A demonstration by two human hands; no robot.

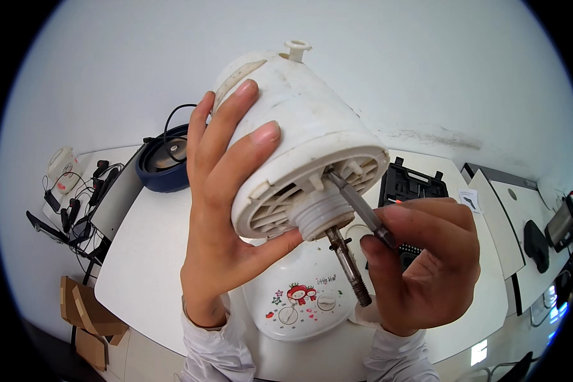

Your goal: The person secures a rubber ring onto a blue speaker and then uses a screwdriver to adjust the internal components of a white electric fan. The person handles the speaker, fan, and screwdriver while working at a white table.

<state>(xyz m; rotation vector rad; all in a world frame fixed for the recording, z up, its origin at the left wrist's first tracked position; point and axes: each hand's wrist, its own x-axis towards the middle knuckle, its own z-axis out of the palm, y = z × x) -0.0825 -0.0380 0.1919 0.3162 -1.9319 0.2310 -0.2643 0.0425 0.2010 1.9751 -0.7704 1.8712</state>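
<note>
"Housing (299,108), where is it?"
"Tilted above the table (153,248), clasped in the left hand (213,207)."
"And the right hand (433,261)?"
"Pinching a grey tool (361,205), its tip at the housing's ribbed base (266,218)."

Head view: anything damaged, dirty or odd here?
Mostly wear. The white housing in the left hand has brownish stains and scuffs. Its shaft looks brown; rust or grime, can't tell which. Behind, a dark smear marks the otherwise pale wall.
</note>
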